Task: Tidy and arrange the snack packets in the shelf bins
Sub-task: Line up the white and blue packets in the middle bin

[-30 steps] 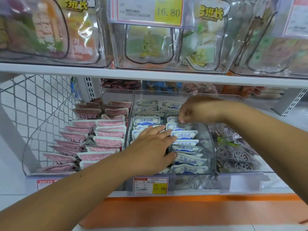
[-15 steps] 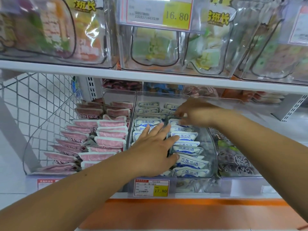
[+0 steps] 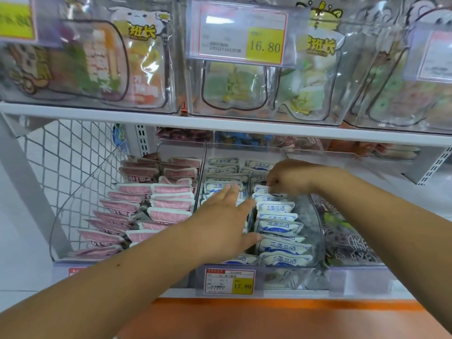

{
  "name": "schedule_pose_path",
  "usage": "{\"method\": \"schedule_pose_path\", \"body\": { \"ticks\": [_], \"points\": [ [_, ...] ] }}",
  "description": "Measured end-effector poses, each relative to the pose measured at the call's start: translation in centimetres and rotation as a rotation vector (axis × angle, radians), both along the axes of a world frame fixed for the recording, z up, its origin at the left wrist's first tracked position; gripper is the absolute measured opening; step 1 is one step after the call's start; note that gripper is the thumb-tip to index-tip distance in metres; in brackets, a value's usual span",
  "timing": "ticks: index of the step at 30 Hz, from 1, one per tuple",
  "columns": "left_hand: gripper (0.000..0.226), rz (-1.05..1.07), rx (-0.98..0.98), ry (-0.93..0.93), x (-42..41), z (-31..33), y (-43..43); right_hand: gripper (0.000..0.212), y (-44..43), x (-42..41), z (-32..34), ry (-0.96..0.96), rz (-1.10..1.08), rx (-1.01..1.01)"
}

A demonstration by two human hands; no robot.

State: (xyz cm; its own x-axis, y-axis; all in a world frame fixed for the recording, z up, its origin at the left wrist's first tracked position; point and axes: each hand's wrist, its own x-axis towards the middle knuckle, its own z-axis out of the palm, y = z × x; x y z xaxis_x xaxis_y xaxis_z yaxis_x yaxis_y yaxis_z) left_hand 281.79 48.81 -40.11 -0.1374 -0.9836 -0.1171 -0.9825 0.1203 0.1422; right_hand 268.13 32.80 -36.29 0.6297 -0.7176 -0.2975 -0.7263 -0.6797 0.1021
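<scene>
Rows of blue-and-white packets (image 3: 276,227) fill the middle bin (image 3: 314,216), the clear one with the 17.80 price tag (image 3: 230,281) on its front. They lean back on one another in two columns like shingles. The left hand (image 3: 227,223) lies flat with straight fingers over the bin's left column, its thumb reaching toward the gap between the columns, pressing rather than gripping. The right hand (image 3: 288,178) is at the back of the bin's right column. Its fingers curl down onto the top edge of a packet there and seem to pinch it, though the fingertips are partly hidden. These look like small sealed pouches: light, soft in the body, with a flat crimped seam round the edge and a smooth film that probably slides easily against its neighbours. I judge the top seam the best place to take one, between thumb and forefinger, since squeezing the middle would only crumple it. A flat palm suits squaring up a whole column at once. Pink packets (image 3: 171,203) sit in the bin left of the middle bin, dark packets (image 3: 347,241) in the one to its right.
</scene>
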Motion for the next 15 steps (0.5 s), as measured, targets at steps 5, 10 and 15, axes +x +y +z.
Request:
{"method": "schedule_pose_path", "body": {
  "ticks": [5, 10, 15],
  "points": [
    [0.071, -0.081, -0.019, -0.109, 0.4, 0.2, 0.8, 0.026, 0.4, 1.5, 0.8, -0.392, 0.016, 0.026],
    [0.071, -0.045, 0.004, -0.14, 1.0, 1.0, 0.2, 0.018, -1.7, 4.2, -1.6, -0.366, 0.033, 0.051],
    [0.089, 0.047, 0.016, -0.187, 1.0, 1.6, -1.3, 0.009, -3.6, 5.2, -2.2, -0.357, 0.071, -0.027]
  ]
}}
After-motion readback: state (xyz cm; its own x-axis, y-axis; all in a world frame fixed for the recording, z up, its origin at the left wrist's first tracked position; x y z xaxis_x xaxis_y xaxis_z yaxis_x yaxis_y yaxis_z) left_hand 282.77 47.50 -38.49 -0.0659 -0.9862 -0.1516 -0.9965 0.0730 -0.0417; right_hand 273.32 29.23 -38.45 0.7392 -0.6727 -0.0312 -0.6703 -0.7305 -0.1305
